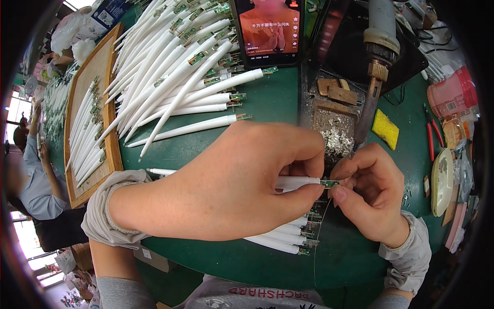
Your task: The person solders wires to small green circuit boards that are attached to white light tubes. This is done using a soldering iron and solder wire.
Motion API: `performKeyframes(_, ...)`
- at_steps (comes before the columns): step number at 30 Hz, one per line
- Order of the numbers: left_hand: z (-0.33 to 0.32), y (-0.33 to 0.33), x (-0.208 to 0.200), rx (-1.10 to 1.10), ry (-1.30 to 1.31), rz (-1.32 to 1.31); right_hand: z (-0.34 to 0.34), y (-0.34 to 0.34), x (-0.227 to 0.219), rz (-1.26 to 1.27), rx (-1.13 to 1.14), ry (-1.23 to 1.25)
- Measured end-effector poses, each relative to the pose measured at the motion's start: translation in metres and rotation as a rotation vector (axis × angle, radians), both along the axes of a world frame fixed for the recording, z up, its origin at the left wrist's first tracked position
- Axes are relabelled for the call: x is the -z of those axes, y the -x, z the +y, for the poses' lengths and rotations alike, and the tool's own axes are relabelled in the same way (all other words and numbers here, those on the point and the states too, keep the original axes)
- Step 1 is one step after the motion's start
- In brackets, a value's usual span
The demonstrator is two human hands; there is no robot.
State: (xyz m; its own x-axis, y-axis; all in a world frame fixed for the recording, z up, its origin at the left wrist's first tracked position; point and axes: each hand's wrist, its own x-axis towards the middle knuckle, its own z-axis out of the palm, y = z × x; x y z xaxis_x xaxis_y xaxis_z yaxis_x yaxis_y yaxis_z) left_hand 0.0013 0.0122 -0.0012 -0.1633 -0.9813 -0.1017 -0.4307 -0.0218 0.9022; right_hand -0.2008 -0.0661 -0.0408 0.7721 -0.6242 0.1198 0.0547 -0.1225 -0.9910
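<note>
Over the smooth green surface [355, 262], the left hand [236, 177] has its fingers grasping a slim white stylus barrel [302, 182], whose narrow green circuit board [329, 183] points rightward. The right hand [378, 188] curls its fingers at the board's end, grip unclear, beneath the tapered tip of a metal soldering iron [378, 72].

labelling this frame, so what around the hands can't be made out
In the head view:
White stick: most of it, hidden by the left hand.
Green board on its end: components too small.
Right hand: whether its fingertips grip the board, too small.
Soldering iron: upper end, cut off by the top edge.
</note>
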Motion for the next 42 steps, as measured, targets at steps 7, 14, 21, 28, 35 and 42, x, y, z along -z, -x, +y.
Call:
performKeyframes(7, -0.0019, -0.0024, 0.0003, 0.018, -0.079, 0.056, -0.0023, 0.0006, -0.0007, 0.016, -0.024, 0.052)
performKeyframes(14, -0.0044, -0.0027, 0.0005, -0.006, -0.289, 0.262, -0.0022, 0.0000, -0.0008, 0.070, -0.019, 0.033)
performKeyframes(21, -0.0035, -0.0029, -0.0011, -0.001, -0.285, 0.245, -0.0021, 0.0008, 0.0021, 0.033, -0.013, 0.029)
performKeyframes(28, -0.0034, -0.0037, 0.0003, 0.014, -0.232, 0.199, -0.0045, 0.0016, 0.0017, 0.031, -0.035, 0.056)
performKeyframes(35, -0.0052, -0.0060, -0.0007, 0.034, -0.253, 0.184, -0.0058, 0.0025, 0.0002, 0.042, -0.048, -0.072)
performKeyframes(42, -0.0031, -0.0044, -0.0007, 0.043, -0.117, 0.040, -0.0045, 0.0014, -0.0043, 0.068, -0.056, -0.191)
